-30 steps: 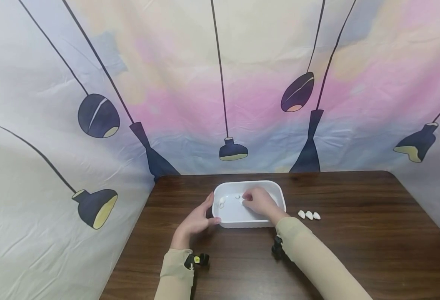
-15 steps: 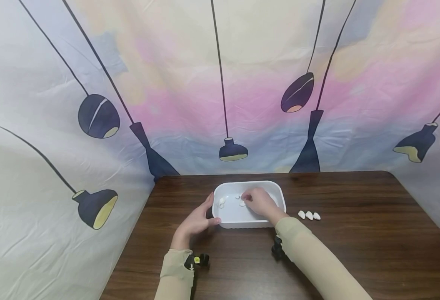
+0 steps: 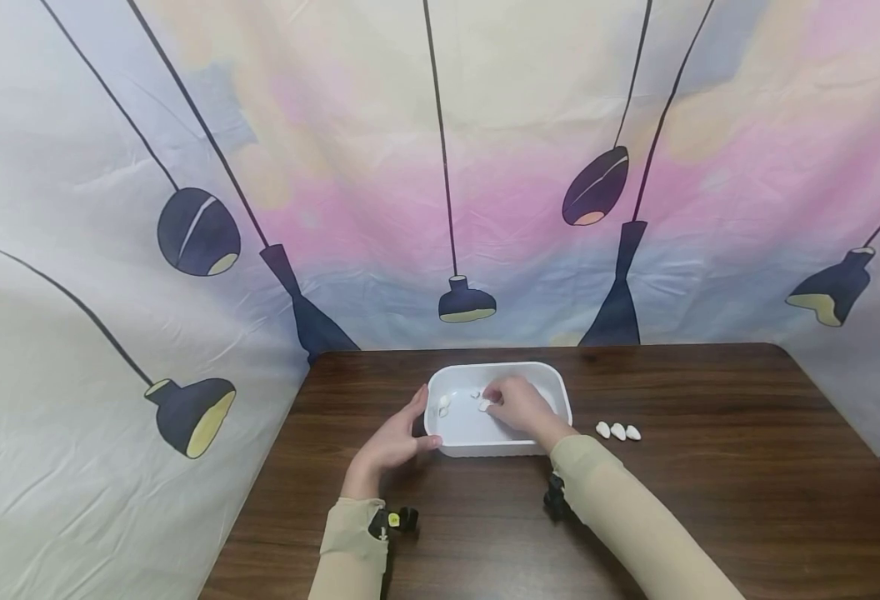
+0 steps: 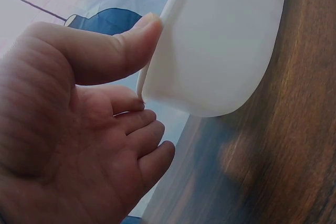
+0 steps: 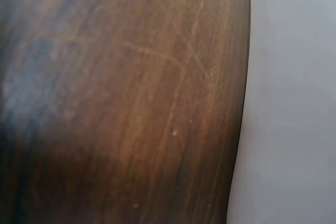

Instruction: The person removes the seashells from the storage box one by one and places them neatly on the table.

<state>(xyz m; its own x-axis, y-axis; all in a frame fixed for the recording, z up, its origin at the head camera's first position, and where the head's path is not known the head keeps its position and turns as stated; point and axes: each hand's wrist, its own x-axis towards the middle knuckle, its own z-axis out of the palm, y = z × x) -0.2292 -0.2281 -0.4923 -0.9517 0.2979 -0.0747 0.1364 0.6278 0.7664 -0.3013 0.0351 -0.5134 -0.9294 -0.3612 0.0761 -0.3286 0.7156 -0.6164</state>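
Observation:
A white rectangular tray (image 3: 496, 450) stands on the table with several small white pieces in it. Its left end is held by my left hand (image 3: 393, 437), thumb at the near corner and fingers toward the far one. In the left wrist view, the thumb of that hand (image 4: 79, 129) presses the tray's rim (image 4: 173, 3). My right hand (image 3: 518, 402) reaches inside and pinches a small white piece (image 3: 483, 406) near the tray's middle. Two more pieces (image 3: 443, 406) lie at the left end. The right wrist view shows no hand, only the tray wall (image 5: 289, 98) and table.
Three white teardrop-shaped pieces (image 3: 618, 431) lie in a row on the brown wooden table (image 3: 710, 483), right of the tray. A cloth printed with hanging lamps (image 3: 515, 167) hangs behind the table's far edge.
The right fingers have shifted slightly over the white piece in the tray, which has turned a little. My left hand and the tray have stayed put.

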